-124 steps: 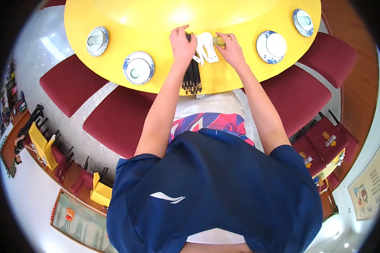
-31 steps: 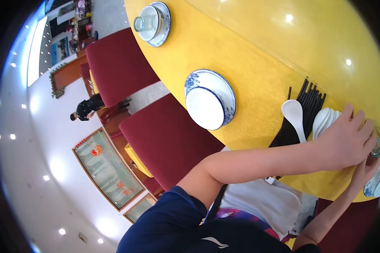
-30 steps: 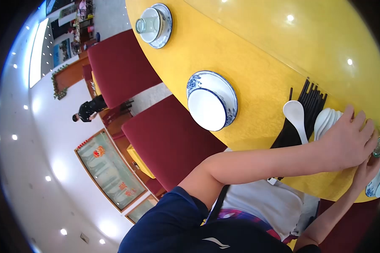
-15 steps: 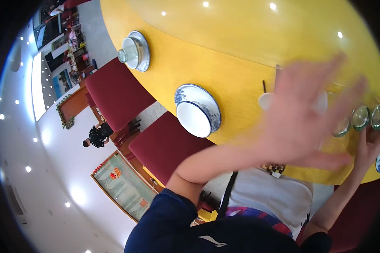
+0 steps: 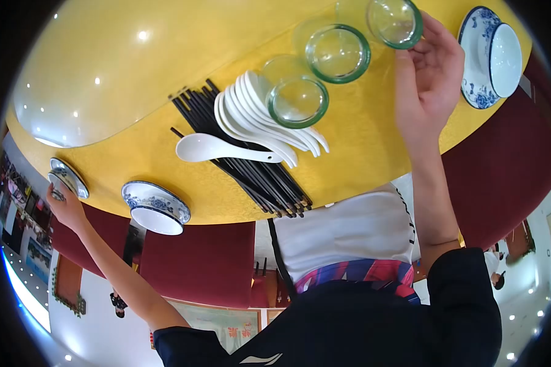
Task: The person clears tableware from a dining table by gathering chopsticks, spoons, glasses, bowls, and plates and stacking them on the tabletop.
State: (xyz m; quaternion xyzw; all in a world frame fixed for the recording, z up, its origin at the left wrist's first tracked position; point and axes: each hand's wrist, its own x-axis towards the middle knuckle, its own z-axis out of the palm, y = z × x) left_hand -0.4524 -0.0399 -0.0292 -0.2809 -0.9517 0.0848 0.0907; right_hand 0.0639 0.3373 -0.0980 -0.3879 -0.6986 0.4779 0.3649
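Note:
My left hand (image 5: 69,208) reaches to the far left, its fingers closed around a small clear glass (image 5: 58,194) at a bowl (image 5: 61,178) on a blue-patterned saucer (image 5: 73,177). My right hand (image 5: 431,79) is at the top right, thumb and fingers against the side of a clear glass (image 5: 395,24). Two more glasses stand in a row beside it, a middle glass (image 5: 338,54) and a nearer glass (image 5: 298,102). White spoons (image 5: 251,113) lie fanned beside these, on a bundle of black chopsticks (image 5: 251,183). One spoon (image 5: 211,148) lies across the chopsticks.
The round yellow table (image 5: 361,147) carries a glossy turntable (image 5: 104,73). A bowl (image 5: 158,219) sits on a patterned plate (image 5: 156,197) near the edge; another bowl (image 5: 506,61) and plate (image 5: 477,55) are at right. Maroon chairs (image 5: 196,263) line the edge. People stand farther back.
My view has swung to the right, bringing the spoons and chopsticks into sight. My left hand has moved from across the table's middle to the far-left bowl and glass. My right hand stays by the glasses.

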